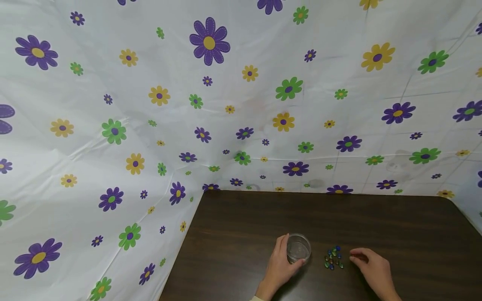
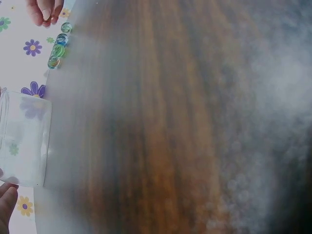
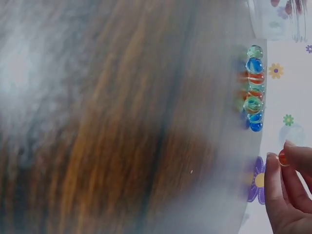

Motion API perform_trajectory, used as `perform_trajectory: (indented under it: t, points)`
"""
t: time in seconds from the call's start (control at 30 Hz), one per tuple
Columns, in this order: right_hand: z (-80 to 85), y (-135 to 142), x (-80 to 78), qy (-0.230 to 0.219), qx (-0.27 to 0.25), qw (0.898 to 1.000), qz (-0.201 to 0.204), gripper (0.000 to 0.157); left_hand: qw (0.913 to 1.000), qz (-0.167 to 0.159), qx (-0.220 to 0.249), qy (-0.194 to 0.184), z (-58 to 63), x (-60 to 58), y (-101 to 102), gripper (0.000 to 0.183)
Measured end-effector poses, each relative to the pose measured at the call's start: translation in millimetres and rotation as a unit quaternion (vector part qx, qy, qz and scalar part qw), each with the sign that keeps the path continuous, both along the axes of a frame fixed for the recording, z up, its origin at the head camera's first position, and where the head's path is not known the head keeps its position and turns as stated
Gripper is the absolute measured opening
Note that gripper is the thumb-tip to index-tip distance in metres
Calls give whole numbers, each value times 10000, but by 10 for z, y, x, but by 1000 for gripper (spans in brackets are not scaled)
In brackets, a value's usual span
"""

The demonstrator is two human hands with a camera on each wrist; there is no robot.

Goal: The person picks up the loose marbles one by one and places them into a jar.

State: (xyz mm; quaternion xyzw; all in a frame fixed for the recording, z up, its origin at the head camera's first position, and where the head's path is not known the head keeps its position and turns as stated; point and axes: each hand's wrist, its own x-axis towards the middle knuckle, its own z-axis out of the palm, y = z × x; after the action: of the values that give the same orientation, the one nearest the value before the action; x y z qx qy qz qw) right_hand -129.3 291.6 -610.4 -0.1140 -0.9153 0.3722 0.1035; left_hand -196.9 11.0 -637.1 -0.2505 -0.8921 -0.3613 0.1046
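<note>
On the dark wooden table stands a clear glass (image 1: 298, 249), and my left hand (image 1: 279, 263) grips it, thumb on the near side and fingers on the far side. In the left wrist view the glass (image 2: 29, 139) shows nothing inside. Right of it lies a small cluster of colored glass marbles (image 1: 332, 263), blue, green and reddish. Just right of the cluster, my right hand (image 1: 373, 267) pinches an orange-red marble (image 3: 283, 157) between thumb and fingertips. The right wrist view shows the other marbles (image 3: 255, 66) bunched together, apart from that hand.
The brown table (image 1: 241, 217) meets a white flowered sheet (image 1: 169, 125) along its back and left edges. The sheet hangs behind and beside the table like a wall.
</note>
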Motion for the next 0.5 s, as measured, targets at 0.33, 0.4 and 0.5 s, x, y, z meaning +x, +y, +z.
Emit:
perform_trajectory:
  t: [0.33,0.4,0.5]
  points:
    - [62,-30,0,-44,-103,9993,-348,18,10000,16,-4,-90,15,4,-2,84]
    - [64,-38,1,43,-50,9992,-387,17,10000,18,-6,-72,14,4,-3,84]
    - [71,-63,5,203,-69,9989,-422,16,10000,19,6,-3,14,5,-2,84]
